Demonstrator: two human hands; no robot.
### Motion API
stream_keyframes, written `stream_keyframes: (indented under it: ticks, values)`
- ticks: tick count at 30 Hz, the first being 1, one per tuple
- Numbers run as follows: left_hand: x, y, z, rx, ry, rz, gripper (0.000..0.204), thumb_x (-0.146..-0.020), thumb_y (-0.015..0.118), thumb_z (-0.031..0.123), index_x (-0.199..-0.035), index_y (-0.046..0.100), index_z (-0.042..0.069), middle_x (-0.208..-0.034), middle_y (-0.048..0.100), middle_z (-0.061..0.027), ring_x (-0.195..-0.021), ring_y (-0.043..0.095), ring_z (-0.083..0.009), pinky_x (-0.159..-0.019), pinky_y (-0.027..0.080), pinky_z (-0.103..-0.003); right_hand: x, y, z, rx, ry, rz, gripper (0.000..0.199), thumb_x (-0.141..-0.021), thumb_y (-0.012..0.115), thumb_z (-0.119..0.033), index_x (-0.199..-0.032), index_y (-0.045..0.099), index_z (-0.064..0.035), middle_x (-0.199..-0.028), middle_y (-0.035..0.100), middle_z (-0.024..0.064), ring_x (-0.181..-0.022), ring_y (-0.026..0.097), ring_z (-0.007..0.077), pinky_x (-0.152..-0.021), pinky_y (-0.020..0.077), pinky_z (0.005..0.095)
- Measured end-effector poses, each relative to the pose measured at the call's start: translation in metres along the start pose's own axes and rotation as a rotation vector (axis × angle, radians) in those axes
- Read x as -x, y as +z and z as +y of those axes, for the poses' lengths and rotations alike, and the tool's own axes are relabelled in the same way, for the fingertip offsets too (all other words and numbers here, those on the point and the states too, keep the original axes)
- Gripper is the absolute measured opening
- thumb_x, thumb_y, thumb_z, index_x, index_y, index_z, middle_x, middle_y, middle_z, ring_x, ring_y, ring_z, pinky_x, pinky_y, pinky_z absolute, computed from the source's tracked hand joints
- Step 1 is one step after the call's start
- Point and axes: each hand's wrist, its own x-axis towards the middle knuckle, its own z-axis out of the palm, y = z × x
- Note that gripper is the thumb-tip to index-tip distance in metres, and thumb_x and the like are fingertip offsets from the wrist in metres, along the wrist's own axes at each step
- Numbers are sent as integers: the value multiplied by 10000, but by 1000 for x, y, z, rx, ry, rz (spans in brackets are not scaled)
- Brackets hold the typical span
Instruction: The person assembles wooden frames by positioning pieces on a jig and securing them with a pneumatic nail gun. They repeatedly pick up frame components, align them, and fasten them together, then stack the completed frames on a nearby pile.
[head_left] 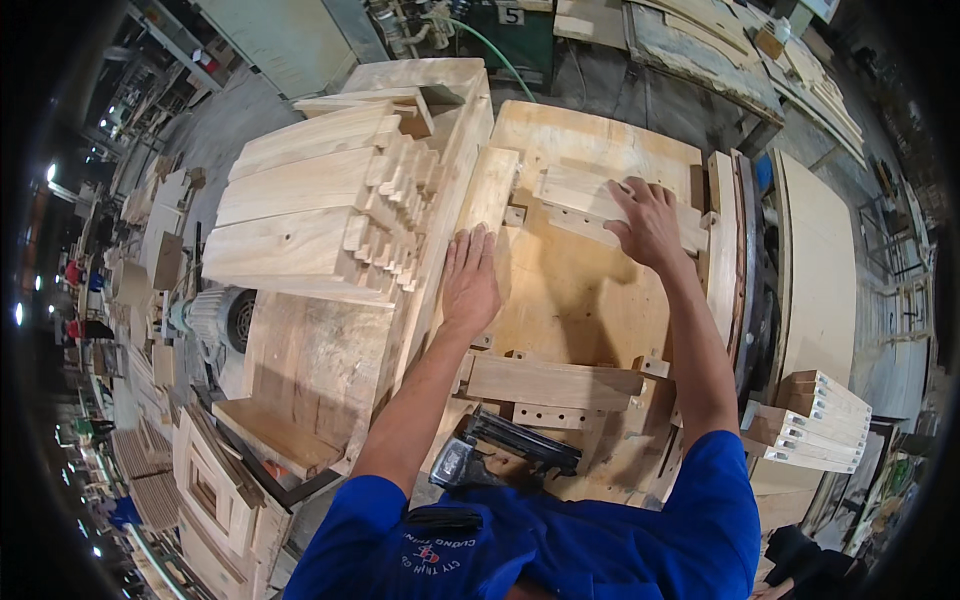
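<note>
1. Left of centre in the frame, the left hand (470,285) lies over the lower end of the left slat (492,180), palm down, its fingers straight and not wrapped around anything.
2. Towards the upper right, the right hand (650,222) rests over the upper slat (575,188), thumb apart from the bent fingers; whether it grips or only presses, I cannot tell.
3. Both slats lie on a plywood board (640,315) in the middle of the frame. The lower slat (550,383) lies across the same board at lower centre, among small blocks (652,367), with neither hand on it.
4. As for progress, the slats look laid out but apparently not fastened: the left and upper ones show a gap between them, and no fixings can be made out. The nail gun (520,440) lies below the lower slat, out of both hands.
5. No closed container is recognisable. At upper left, a box-like wooden stand (320,340) bears a stack of boards (295,185) with stepped ends.
6. At lower right sits a smaller pile of slotted pieces (815,420), its ends showing dark openings.
</note>
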Motion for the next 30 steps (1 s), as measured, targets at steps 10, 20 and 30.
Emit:
stream_keyframes:
  ticks: [10, 20, 30]
  values:
    - [-2, -4, -3, 77, 20, -47, 588, -982, 473, 91, -1551, 428, -49, -1651, 379, -240, -1555, 301, -438, -1300, 198, -534, -49, 47, 9, -11, -45, -33, 594, -842, 802, -313, -1396, 664, -147, -1361, 607, 126, -1215, 574, 355, -1072, 409, 509]
    - [-3, -3, -4, 92, 27, -10, 599, -950, 500, 64, -1534, 448, -59, -1640, 401, -238, -1546, 324, -430, -1298, 214, -529, -53, 66, 18, -159, -9, -17, 582, -831, 825, -307, -1379, 700, -158, -1347, 616, 133, -1196, 577, 353, -1060, 414, 493]
    - [-1, -2, 1, 37, -9, -42, 614, -925, 517, 66, -1525, 461, -54, -1628, 415, -236, -1543, 329, -421, -1307, 208, -515, -36, 92, 11, -222, -66, 183, 459, -870, 788, -363, -1289, 735, -183, -1234, 659, 128, -1108, 607, 370, -973, 459, 524]
